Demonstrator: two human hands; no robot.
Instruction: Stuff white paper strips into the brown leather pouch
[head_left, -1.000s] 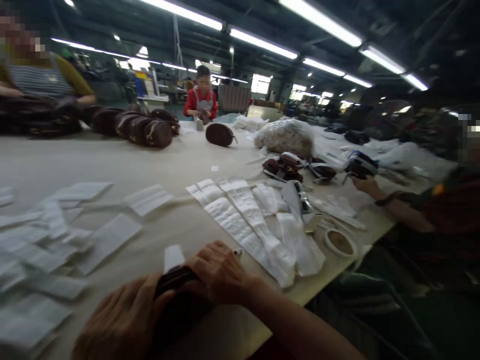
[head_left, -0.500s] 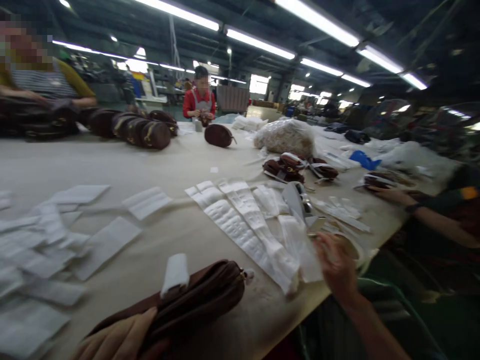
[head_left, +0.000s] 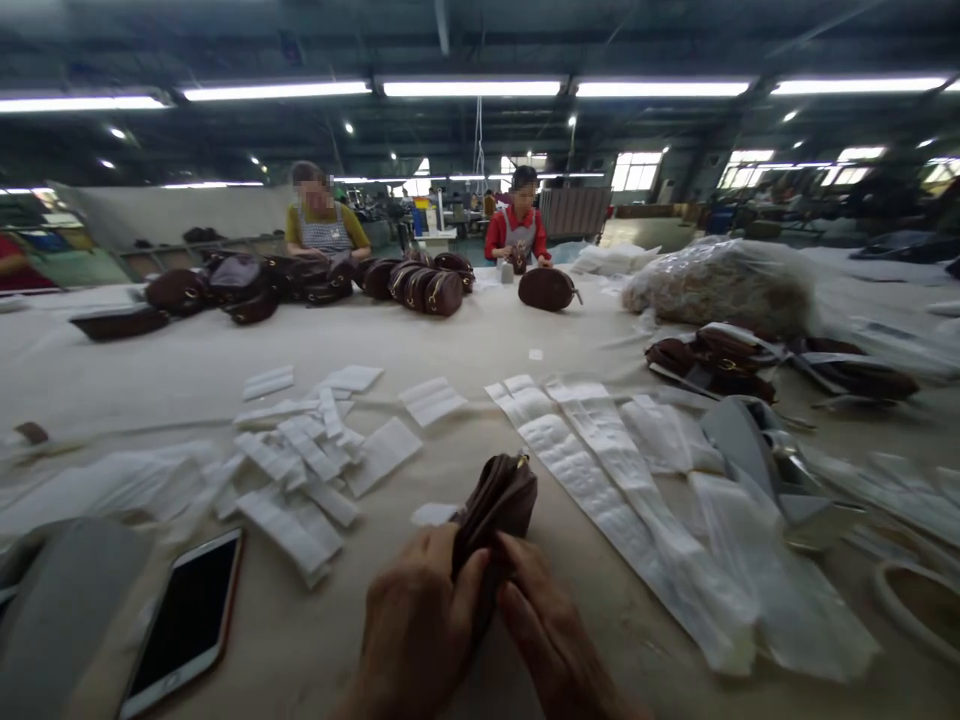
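A dark brown zippered pouch is held on edge above the table, pointing away from me. My left hand is wrapped round its left side, thumb on top. My right hand is closed against its right side, fingertips pressed on the brown material; whether they also hold something small is hidden. A small white piece shows at the pouch's left. Long white padded strips lie to the right of my hands, and cut white pieces are scattered to the left.
A phone lies at the left front beside a grey tape dispenser. Another grey dispenser stands at the right. Brown pouches and a clear plastic bag are behind it. Two co-workers face me across the table.
My right hand has left the area by the right-hand dispenser and come onto the pouch. The pouch is now turned, pointing forward between both hands. My view has swung left and levelled.
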